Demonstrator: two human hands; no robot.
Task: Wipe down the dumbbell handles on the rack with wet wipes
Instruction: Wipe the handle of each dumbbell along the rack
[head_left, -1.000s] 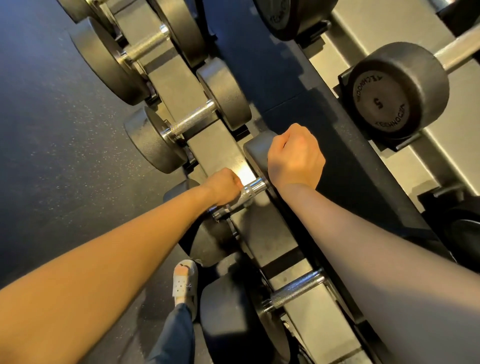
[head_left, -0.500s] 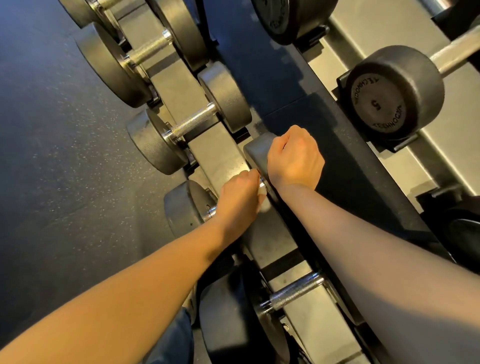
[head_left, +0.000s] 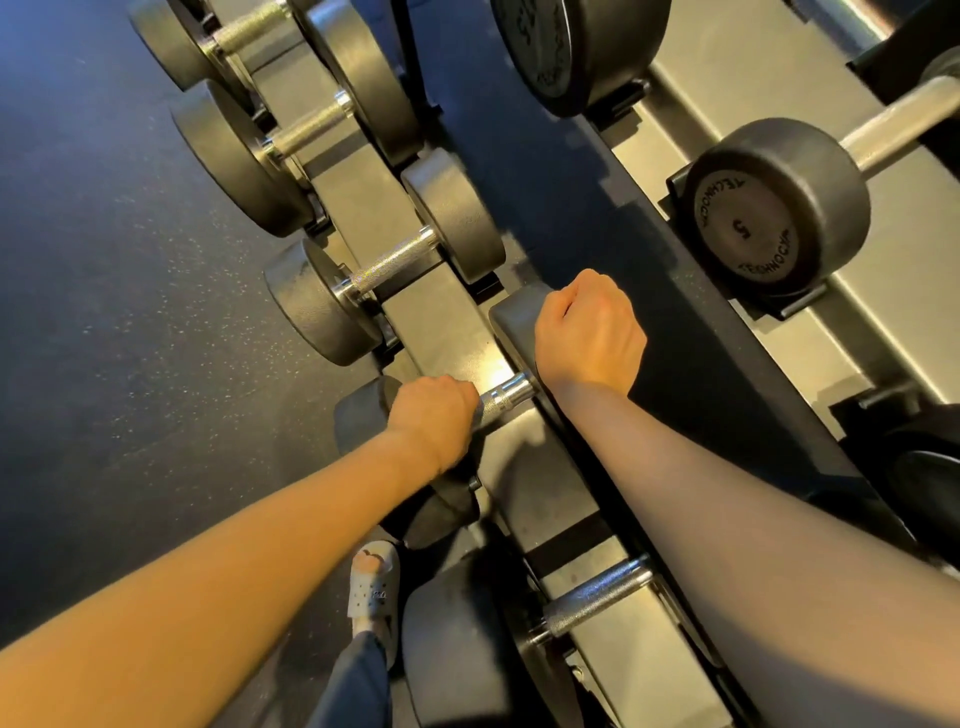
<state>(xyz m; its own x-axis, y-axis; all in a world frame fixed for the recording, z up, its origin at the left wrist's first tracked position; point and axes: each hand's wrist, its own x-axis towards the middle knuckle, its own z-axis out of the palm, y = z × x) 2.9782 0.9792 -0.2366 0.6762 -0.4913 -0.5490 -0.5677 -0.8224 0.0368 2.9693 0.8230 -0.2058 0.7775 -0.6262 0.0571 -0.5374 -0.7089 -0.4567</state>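
Lower rack shelf (head_left: 441, 338) runs diagonally; floor (head_left: 104, 312) to its left, upper shelf (head_left: 727, 93) w/ a dumbbell (head_left: 779, 208) to its right. Dumbbells sit in a row on lower shelf. L hand (head_left: 431, 415) on middle handle (head_left: 504, 399), R hand (head_left: 589, 332) atop its right head (head_left: 511, 322). Shoe (head_left: 374, 587) on floor, under L arm.

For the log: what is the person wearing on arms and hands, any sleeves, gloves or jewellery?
The left forearm and right forearm are bare, no sleeves in frame. The left hand and right hand show no gloves, watch, bands or rings on the sides seen.
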